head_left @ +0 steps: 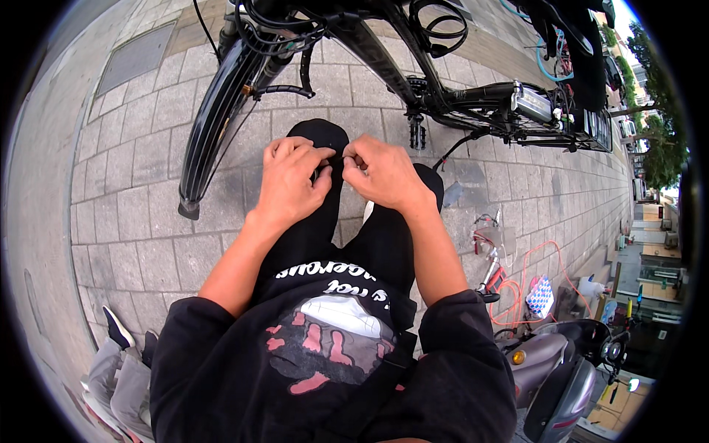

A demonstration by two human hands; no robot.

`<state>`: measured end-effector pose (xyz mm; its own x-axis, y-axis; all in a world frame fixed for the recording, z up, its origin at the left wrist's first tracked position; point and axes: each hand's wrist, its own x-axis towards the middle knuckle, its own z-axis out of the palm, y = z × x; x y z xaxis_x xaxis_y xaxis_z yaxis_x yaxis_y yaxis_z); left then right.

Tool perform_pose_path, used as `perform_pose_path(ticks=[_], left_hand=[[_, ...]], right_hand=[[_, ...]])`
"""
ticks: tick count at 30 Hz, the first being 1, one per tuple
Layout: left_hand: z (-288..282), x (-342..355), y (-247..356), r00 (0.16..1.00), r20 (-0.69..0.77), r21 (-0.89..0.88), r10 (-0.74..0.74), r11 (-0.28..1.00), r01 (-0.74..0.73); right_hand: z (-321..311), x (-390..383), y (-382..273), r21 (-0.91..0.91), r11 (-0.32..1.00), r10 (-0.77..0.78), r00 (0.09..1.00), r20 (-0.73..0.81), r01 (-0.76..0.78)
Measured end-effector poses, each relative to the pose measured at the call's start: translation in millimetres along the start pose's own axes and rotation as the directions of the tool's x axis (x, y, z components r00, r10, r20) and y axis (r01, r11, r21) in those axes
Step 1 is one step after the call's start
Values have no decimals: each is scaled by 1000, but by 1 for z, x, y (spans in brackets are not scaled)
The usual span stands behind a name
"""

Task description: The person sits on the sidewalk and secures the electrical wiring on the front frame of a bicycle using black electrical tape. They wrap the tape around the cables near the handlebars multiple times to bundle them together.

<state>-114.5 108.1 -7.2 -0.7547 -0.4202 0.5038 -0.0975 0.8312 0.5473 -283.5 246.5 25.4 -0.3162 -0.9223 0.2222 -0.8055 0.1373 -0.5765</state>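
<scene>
My left hand (294,177) is over my black-trousered knees, its fingers bent and its thumb curled in. Close beside it, my right hand (385,171) has its thumb and fingers pinched together. The fingertips of both hands nearly meet above one knee. A small dark bit shows inside my left hand, against the black cloth, too small to name. Whatever my right fingers hold, if anything, is hidden. Just beyond my knees stands a black bicycle (369,55), with its front mudguard (209,122) to the left and a pedal (418,134) ahead of my right hand.
Grey paving (140,199) lies around me. To the right are a red-and-silver tool (489,267), an orange hose (526,258) and a blue-and-white patterned packet (540,297). A grey motor scooter (569,384) stands at lower right. Another person's grey-trousered legs (127,384) are at lower left.
</scene>
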Motion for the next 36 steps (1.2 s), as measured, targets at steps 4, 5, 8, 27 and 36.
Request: perform_pose_path(ticks=[4,5,8,27,36], left_hand=[[-2,-1,-9,992,110,-86,-63,994,73],[-4,1,-11,983,161,-125,-90,986,111],[-9,6,-11,952,271,-173,-146,965,198],[-9,16,-3,973,207,-91,-106,988,127],[4,12,-25,985,167,-281,52,960,-3]], right_hand=[[-5,2,4,-134,989,-55,998,33,59],[-5,3,6,-151,985,-74,996,39,79],[-6,3,8,-185,975,-112,992,60,122],[-7,7,-3,-23,999,38,996,78,-36],[23,-3,3,148,988,51,998,-26,-47]])
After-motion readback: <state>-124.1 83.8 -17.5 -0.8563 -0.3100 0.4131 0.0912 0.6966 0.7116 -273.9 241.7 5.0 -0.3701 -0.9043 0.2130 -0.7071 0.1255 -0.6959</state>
